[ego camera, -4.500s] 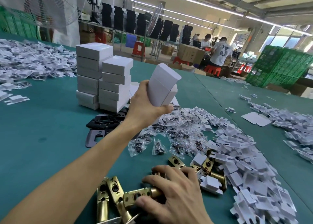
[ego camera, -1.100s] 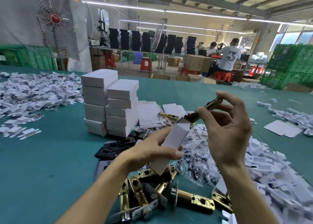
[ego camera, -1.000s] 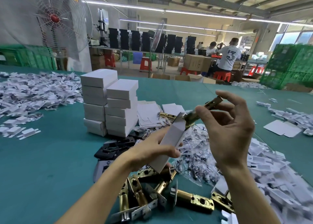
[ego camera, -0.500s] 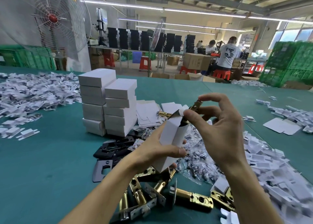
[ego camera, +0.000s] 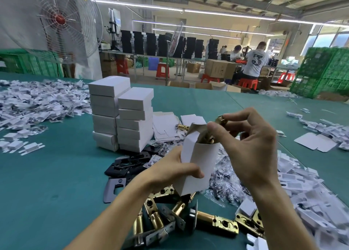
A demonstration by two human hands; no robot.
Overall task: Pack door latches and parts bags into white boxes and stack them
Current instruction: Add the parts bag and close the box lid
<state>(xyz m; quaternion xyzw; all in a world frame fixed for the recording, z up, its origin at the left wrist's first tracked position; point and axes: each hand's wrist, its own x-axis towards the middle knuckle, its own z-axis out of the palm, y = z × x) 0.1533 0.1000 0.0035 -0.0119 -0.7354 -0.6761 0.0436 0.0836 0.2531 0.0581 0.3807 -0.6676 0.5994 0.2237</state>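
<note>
Now left hand (ego camera: 170, 171) grips the upright white box (ego camera: 198, 163); right hand (ego camera: 251, 146) pinches a brass latch (ego camera: 220, 120) into it.

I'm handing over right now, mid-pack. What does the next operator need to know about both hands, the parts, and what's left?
Left hand: grips an open white box, held upright above the table.
Right hand: pinches a brass latch, partly lowered into the box's open top.
Done: two stacks of closed white boxes stand beyond the hands, to the left.
Left: seat the latch, add a bag from the parts-bag pile (whether one is already inside cannot be seen), close the box, stack it.
More loose latches lie on the green table below the hands.
</note>
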